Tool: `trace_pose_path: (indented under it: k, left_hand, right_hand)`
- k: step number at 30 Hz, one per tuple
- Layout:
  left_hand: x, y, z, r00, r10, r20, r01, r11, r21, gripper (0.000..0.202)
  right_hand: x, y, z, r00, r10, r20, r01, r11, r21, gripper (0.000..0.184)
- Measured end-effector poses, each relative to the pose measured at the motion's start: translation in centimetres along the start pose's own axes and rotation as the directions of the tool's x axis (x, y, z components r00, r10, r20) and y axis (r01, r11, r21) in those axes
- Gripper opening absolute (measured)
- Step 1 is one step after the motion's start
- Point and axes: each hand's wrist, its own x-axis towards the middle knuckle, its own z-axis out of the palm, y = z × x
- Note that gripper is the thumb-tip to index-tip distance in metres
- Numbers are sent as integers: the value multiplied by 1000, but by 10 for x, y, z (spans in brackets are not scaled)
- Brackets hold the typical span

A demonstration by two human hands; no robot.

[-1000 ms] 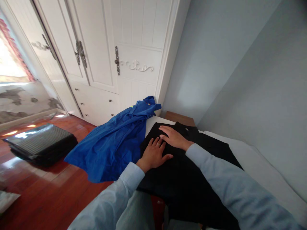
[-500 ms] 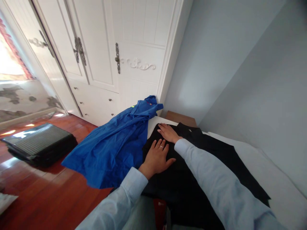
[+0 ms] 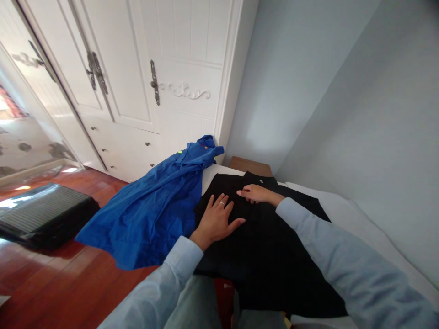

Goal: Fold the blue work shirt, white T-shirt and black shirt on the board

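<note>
A black shirt (image 3: 267,256) lies spread out in front of me on a white surface, with its collar (image 3: 259,179) at the far side. My left hand (image 3: 216,221), wearing a ring, rests flat on the shirt with its fingers spread. Near the collar, my right hand (image 3: 262,193) has its fingers curled together at the shirt's cloth; the fingertips are partly hidden under the hand. A blue garment (image 3: 154,205) is draped just left of the black shirt and hangs down toward the floor.
A white wardrobe (image 3: 126,77) with dark handles stands behind the garments. A brown wooden piece (image 3: 252,165) sits by the grey wall (image 3: 308,91). On the red wooden floor (image 3: 68,288) at left lies a black ribbed suitcase (image 3: 48,212).
My right hand has moved right across the black shirt, and its fingers have gone from flat to curled. My left hand stays flat on the shirt. The view has turned slightly right.
</note>
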Motion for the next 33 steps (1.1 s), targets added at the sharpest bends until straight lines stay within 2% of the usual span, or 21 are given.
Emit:
trace_pose_path:
  k: [2, 5, 7, 10, 15, 18, 23, 28, 29, 31, 33]
  left_hand:
    - [0, 1, -2, 999, 23, -35, -23, 1000, 4, 64]
    - [-1, 2, -3, 996, 12, -88, -10, 1000, 27, 56]
    - [-1, 3, -4, 994, 0, -107, 4, 999, 35, 52]
    - [-1, 2, -4, 994, 10, -104, -7, 1000, 26, 47]
    - [1, 1, -5, 999, 31, -32, -30, 1000, 7, 35]
    - [2, 1, -6, 999, 39, -22, -39, 999, 7, 32]
    - [0, 4, -12, 992, 116, -49, -118, 992, -38, 36]
    - [-1, 4, -10, 990, 134, -41, -136, 990, -45, 34]
    - [-1, 3, -9, 991, 119, -56, -121, 992, -33, 33]
    - [0, 2, -7, 992, 80, -96, -80, 997, 1, 29]
    - [0, 2, -7, 990, 48, -135, -44, 998, 36, 27]
  right_hand:
    - [-9, 7, -3, 994, -6, 109, -7, 993, 122, 46]
    - [-16, 11, -1, 985, -58, 161, 26, 981, 192, 44]
    - [-19, 10, 1, 988, -87, 130, 53, 968, 245, 42]
    - [-21, 8, 1, 994, -95, 48, 67, 907, 416, 39]
    - [-18, 14, 0, 998, 36, 55, -64, 743, 666, 32]
    - [-13, 19, 3, 994, 81, -70, -7, 704, 711, 27]
    - [0, 27, 13, 946, 172, -276, 56, 751, 658, 20]
    - [7, 30, 21, 905, 171, -389, 90, 818, 569, 31]
    - [6, 29, 22, 888, 128, -441, 127, 854, 505, 33]
    - [0, 25, 21, 854, -38, -518, 223, 927, 300, 32]
    - [-9, 20, 19, 854, -229, -467, 306, 947, 96, 29]
